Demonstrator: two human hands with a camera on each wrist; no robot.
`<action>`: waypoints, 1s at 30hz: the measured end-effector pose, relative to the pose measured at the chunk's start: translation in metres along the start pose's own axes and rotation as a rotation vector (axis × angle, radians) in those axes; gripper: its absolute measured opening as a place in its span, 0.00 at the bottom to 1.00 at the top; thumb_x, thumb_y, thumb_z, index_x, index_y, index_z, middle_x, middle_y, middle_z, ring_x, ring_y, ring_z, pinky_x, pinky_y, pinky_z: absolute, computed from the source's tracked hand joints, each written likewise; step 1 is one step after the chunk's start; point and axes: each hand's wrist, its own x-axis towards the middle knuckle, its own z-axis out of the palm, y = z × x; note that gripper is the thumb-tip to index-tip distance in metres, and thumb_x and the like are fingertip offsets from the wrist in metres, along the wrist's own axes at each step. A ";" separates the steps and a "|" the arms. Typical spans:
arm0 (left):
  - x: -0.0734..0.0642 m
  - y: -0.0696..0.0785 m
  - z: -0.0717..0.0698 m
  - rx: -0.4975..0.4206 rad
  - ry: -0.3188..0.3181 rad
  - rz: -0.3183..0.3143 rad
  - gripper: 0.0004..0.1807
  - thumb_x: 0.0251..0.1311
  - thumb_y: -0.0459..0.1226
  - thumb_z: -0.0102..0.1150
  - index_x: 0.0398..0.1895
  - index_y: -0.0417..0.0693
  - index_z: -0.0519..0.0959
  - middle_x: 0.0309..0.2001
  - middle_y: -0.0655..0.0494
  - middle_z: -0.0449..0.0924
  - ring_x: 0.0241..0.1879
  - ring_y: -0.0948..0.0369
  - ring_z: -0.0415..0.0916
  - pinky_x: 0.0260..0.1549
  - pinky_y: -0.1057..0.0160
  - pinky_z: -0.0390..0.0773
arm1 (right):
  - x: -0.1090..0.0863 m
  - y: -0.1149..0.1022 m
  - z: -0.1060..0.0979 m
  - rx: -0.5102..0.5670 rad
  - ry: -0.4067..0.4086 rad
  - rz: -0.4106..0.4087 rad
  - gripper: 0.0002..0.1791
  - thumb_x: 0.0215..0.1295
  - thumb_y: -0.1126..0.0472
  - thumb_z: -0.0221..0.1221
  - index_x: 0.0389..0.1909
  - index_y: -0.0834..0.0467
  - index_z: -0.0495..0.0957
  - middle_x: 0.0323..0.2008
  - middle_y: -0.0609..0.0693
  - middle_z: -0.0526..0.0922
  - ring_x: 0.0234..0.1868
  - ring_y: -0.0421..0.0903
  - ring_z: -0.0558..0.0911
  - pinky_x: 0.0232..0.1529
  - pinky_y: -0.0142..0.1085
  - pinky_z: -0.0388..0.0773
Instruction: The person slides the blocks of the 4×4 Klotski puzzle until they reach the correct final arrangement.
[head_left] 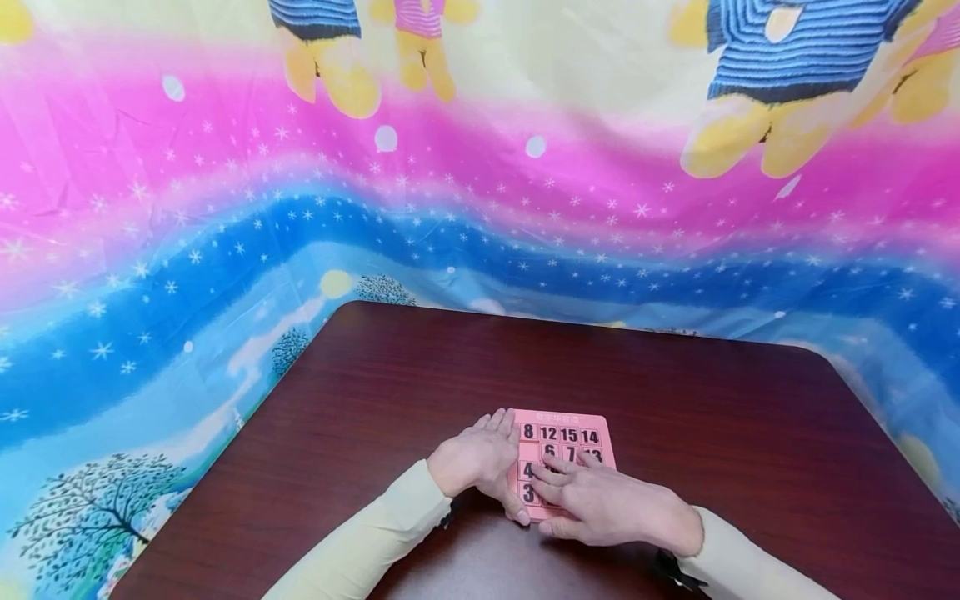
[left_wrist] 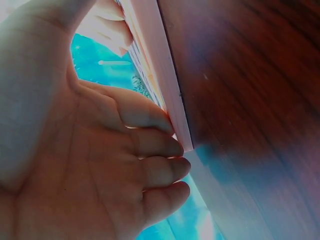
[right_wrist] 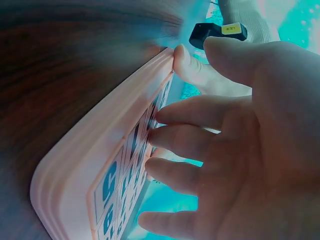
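Note:
A pink number sliding puzzle (head_left: 558, 419) lies flat on the dark wooden table, its tiles printed with black numbers. The top row reads 8, 12, 15, 14; a bare pink slot shows at the left of the second row. My left hand (head_left: 483, 460) rests along the puzzle's left side, extended fingers at the far corner and thumb at the near corner. Over the lower tiles spreads my right hand (head_left: 600, 500), its fingertips (right_wrist: 156, 135) at the number face and several tiles hidden beneath it. In the left wrist view, fingertips (left_wrist: 177, 147) lie against the puzzle's edge (left_wrist: 172, 85).
The brown table (head_left: 360, 392) has rounded far corners. Behind it hangs a colourful printed cloth (head_left: 450, 183) with bears, snowflakes and trees. A black strap piece with a yellow label (right_wrist: 231, 28) sits on the left wrist.

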 end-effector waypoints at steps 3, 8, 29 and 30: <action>0.000 0.000 -0.001 -0.013 -0.003 0.001 0.73 0.31 0.76 0.65 0.76 0.40 0.55 0.78 0.43 0.48 0.78 0.52 0.47 0.76 0.58 0.53 | 0.001 0.001 0.000 0.009 -0.006 0.011 0.35 0.71 0.35 0.47 0.69 0.53 0.69 0.71 0.51 0.69 0.75 0.54 0.62 0.69 0.64 0.62; 0.001 0.000 -0.001 -0.016 -0.007 -0.004 0.73 0.31 0.76 0.65 0.76 0.40 0.54 0.78 0.43 0.47 0.78 0.52 0.46 0.76 0.59 0.53 | 0.004 0.002 0.000 0.013 0.008 0.022 0.37 0.71 0.34 0.45 0.70 0.55 0.68 0.71 0.52 0.68 0.75 0.54 0.62 0.68 0.65 0.61; 0.003 0.000 0.001 -0.062 -0.028 -0.004 0.73 0.32 0.75 0.67 0.77 0.39 0.52 0.78 0.42 0.45 0.78 0.51 0.45 0.77 0.57 0.52 | 0.012 0.014 -0.001 -0.015 0.033 0.051 0.36 0.72 0.35 0.45 0.70 0.55 0.67 0.71 0.52 0.68 0.75 0.54 0.63 0.70 0.62 0.62; 0.004 0.000 0.002 -0.060 -0.027 -0.003 0.73 0.32 0.75 0.67 0.77 0.39 0.52 0.79 0.42 0.46 0.78 0.51 0.45 0.77 0.58 0.52 | 0.010 0.013 -0.001 -0.010 0.037 0.049 0.36 0.72 0.35 0.46 0.70 0.56 0.68 0.71 0.53 0.68 0.75 0.54 0.63 0.69 0.62 0.62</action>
